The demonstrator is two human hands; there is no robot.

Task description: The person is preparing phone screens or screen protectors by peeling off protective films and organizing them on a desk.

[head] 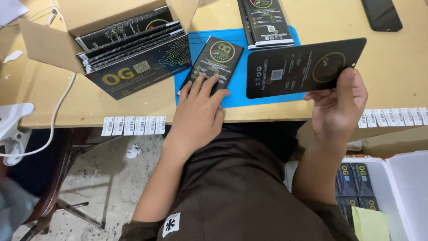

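My left hand (198,109) lies flat with its fingertips on a slim black printed package (214,60) that rests on a blue mat (240,85) at the table's near edge. My right hand (339,107) holds another flat black package (303,67) by its right end, lifted above the table and turned sideways. The fingers of that hand curl under it and the thumb presses on top.
An open cardboard box (53,42) with several black packages stands at the back left. More packages (267,22) lie behind the mat, a dark phone (381,13) at the far right. White label strips (133,126) hang off the table edge. A white bin (401,187) with dark boxes sits at the lower right.
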